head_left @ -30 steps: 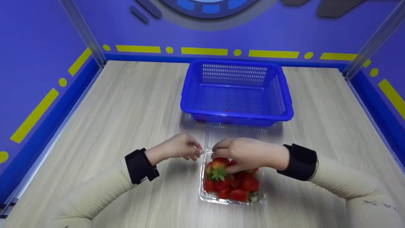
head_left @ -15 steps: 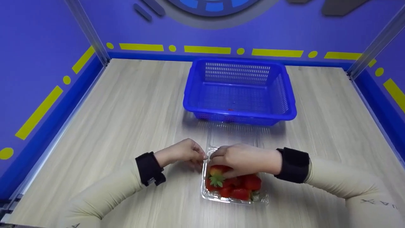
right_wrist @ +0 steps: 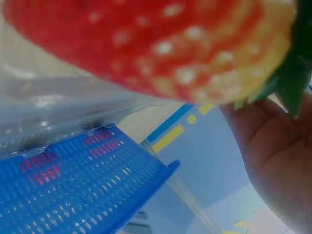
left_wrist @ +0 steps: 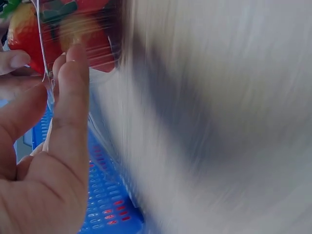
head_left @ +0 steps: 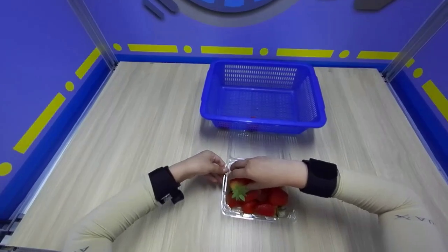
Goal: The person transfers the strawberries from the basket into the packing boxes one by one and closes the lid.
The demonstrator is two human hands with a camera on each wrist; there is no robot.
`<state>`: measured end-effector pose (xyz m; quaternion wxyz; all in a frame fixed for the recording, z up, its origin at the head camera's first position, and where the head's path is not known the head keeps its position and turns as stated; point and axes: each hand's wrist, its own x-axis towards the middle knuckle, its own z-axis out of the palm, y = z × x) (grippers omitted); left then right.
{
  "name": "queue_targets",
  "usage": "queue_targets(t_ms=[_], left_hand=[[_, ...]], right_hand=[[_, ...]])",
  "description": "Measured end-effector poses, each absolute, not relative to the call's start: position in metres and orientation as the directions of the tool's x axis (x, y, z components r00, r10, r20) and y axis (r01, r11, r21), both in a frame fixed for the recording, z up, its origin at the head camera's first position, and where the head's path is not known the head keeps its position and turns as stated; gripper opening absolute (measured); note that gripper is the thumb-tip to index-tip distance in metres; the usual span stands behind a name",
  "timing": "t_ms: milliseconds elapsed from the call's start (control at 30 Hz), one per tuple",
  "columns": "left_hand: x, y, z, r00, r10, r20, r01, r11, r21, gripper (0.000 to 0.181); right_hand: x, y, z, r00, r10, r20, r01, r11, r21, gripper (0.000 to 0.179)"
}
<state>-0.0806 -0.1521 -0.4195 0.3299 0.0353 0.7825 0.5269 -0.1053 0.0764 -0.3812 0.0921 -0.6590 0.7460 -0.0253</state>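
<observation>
My left hand (head_left: 204, 165) pinches the left rim of a clear plastic box (head_left: 241, 215), thumb inside and fingers outside in the left wrist view. Several red strawberries (head_left: 266, 210) fill the box. My right hand (head_left: 269, 172) reaches over it from the right, with fingers and thumb around a strawberry (head_left: 239, 193) at the box's left side, green leaves facing me. Close up in the right wrist view, that strawberry (right_wrist: 161, 48) is red with a yellowish leaf end, and the thumb lies by its leaves. Part of the right hand's grip is hidden under its back.
Behind the box stands a blue slotted basket (head_left: 262, 122) with a small red bit on its floor; red shows through its front slots. The box's clear lid (head_left: 255, 148) lies folded back toward the basket. Blue panels (head_left: 31, 70) enclose the wooden table (head_left: 150, 105).
My left hand has moved right from beside the box to its rim and now pinches it. The right hand has shifted slightly left and down into the box.
</observation>
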Motion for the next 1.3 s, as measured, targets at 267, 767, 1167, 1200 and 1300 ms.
queue_targets(t_ms=[267,767,1167,1200,1300], left_hand=[[-0.082,-0.152,-0.422,-0.755,0.418,-0.505,-0.340,0.409,0.847,0.020],[-0.082,-0.154,-0.424,-0.749,0.405,-0.524,-0.386,0.376,0.842,0.020],[-0.104,-0.198,-0.354,-0.858,0.389,-0.335,-0.097,0.517,0.850,0.039],[-0.109,-0.204,-0.342,-0.876,0.375,-0.304,-0.080,0.508,0.858,0.040],[-0.125,-0.218,-0.307,-0.928,0.292,-0.231,-0.065,0.484,0.873,0.044]], right_hand=[[-0.106,0.077,-0.382,-0.135,-0.982,-0.135,-0.978,0.154,-0.143,0.046],[-0.111,0.079,-0.368,-0.142,-0.977,-0.156,-0.978,0.163,-0.130,0.046],[-0.151,0.105,-0.299,-0.285,-0.958,-0.024,-0.921,0.281,-0.270,0.037],[-0.158,0.108,-0.290,-0.301,-0.954,0.001,-0.916,0.289,-0.277,0.036],[-0.180,0.115,-0.264,-0.356,-0.933,0.052,-0.902,0.329,-0.279,0.034]])
